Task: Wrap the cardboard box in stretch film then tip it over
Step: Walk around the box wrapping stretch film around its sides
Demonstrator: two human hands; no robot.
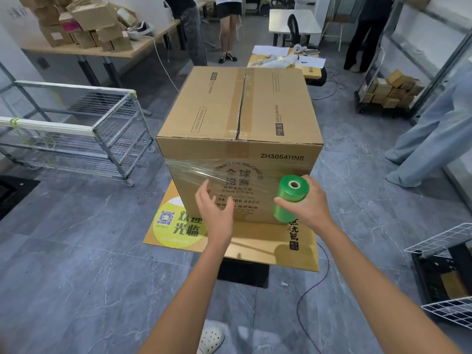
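Cardboard box (237,106) is seen upright on a flat cardboard sheet (255,241), which is carried by a low black stand (242,273) on the grey floor (76,251). The box is set toward the far edge of the sheet, so that a strip along the near edge is left bare. Its top flaps are closed and taped along the middle seam. A band of clear stretch film (194,169) is drawn across the box's near face from the left vertical edge toward the right.

A green stretch film roll (290,200) is gripped by the right hand (310,208), whose fingers are curled round it; the roll is held tilted against the lower right of the near face, above the right part of the sheet. The left hand (217,208) is held in front of the near face with its fingers spread and relaxed, holding nothing; whether the box is touched by it cannot be told.

A round yellow sticker (176,226) is seen at the sheet's near left corner. A metal wire rack (102,139) stands on the floor well to the left, and a purple cable (314,284) trails across the floor to the right of the stand.
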